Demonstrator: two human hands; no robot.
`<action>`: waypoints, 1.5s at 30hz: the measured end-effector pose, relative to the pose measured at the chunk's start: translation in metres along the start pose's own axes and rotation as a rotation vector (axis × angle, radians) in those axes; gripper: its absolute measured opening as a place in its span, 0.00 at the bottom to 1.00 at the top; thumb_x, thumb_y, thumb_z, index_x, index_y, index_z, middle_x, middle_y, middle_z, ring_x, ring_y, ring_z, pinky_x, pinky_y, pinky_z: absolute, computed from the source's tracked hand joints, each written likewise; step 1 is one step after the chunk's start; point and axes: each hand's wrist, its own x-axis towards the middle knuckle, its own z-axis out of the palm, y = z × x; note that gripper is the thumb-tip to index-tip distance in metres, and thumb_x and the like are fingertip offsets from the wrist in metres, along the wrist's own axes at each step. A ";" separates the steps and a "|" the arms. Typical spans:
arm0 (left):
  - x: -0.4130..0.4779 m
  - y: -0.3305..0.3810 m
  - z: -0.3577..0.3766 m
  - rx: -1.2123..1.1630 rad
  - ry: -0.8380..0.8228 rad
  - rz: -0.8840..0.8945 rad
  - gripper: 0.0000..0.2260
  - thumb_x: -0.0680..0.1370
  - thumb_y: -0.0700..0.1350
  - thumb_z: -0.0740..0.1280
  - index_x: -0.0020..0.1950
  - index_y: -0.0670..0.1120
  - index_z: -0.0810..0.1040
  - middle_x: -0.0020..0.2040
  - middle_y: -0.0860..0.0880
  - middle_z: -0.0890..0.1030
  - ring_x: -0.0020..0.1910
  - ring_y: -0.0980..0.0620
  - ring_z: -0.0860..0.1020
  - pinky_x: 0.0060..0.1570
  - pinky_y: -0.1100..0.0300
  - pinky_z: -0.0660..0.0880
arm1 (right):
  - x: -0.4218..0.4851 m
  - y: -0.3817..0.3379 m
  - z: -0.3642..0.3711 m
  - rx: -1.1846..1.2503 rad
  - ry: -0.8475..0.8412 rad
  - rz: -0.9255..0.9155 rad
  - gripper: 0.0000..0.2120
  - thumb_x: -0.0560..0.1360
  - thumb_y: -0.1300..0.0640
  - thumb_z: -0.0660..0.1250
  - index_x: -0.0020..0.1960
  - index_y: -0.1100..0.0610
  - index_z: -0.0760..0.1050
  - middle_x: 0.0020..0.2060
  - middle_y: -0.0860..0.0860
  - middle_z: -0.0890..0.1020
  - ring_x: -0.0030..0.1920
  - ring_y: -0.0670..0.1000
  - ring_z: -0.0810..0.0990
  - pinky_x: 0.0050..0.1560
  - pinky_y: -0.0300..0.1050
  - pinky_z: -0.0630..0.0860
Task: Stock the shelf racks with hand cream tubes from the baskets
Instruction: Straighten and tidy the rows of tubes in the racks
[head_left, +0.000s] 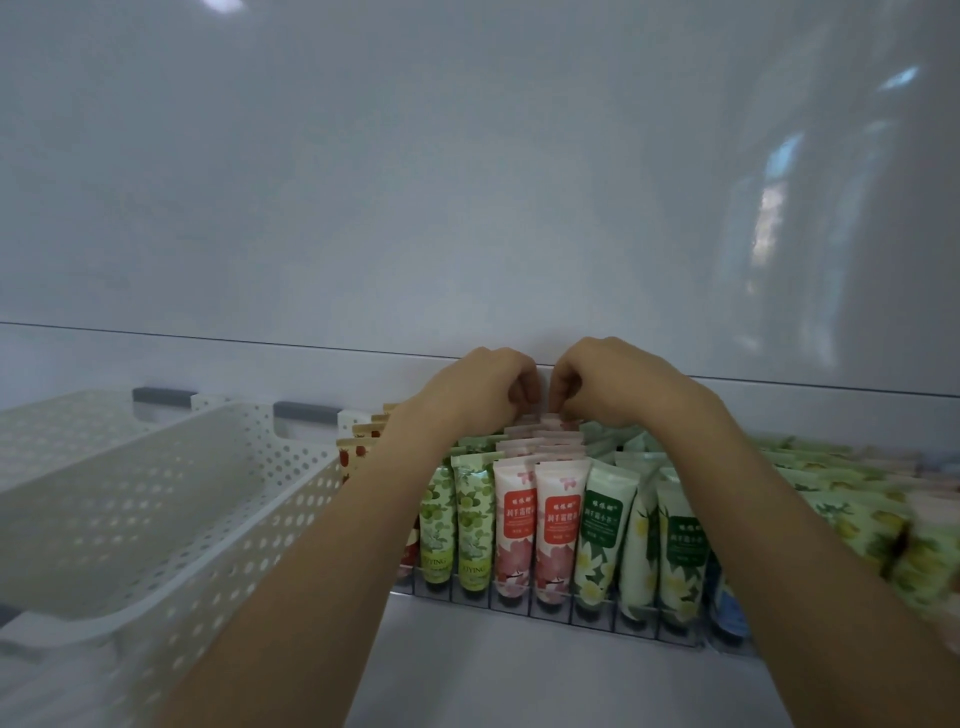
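A clear divided rack (550, 608) on the white shelf holds rows of upright hand cream tubes: green grape ones (457, 519), pink blossom ones (537, 525) and pale green flower ones (602, 530). Both arms reach over the rows to the back. My left hand (480, 387) and my right hand (605, 382) sit close together with fingers curled, pinching the crimped tops of the rearmost pink tubes (545, 422) against the back wall. Exactly which tube each hand holds is hidden by the fingers.
A white perforated basket (171, 499) stands at the left on the shelf, its inside showing no tubes. A second one (62, 431) lies behind it. Strawberry-print tubes (356, 452) peek out beside the left forearm. More green tubes (857, 499) fill the right.
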 end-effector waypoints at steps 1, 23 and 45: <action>0.000 0.000 0.000 -0.008 -0.002 0.002 0.12 0.72 0.33 0.62 0.49 0.46 0.78 0.47 0.50 0.82 0.50 0.51 0.79 0.51 0.57 0.74 | 0.000 -0.001 0.002 -0.008 -0.022 -0.001 0.07 0.72 0.62 0.66 0.46 0.52 0.80 0.49 0.51 0.81 0.50 0.53 0.78 0.52 0.49 0.76; 0.001 0.005 -0.004 -0.070 0.015 0.116 0.08 0.75 0.37 0.64 0.49 0.48 0.78 0.45 0.52 0.80 0.31 0.68 0.72 0.33 0.80 0.65 | -0.005 0.027 -0.024 0.166 -0.117 -0.060 0.09 0.74 0.61 0.66 0.44 0.47 0.80 0.39 0.42 0.79 0.34 0.43 0.75 0.32 0.35 0.67; 0.001 0.019 0.007 0.013 -0.020 0.146 0.07 0.75 0.39 0.64 0.51 0.46 0.79 0.52 0.48 0.81 0.44 0.54 0.75 0.43 0.64 0.68 | 0.003 0.020 -0.004 0.026 -0.029 0.009 0.13 0.71 0.59 0.69 0.30 0.51 0.71 0.33 0.49 0.75 0.32 0.47 0.72 0.31 0.39 0.66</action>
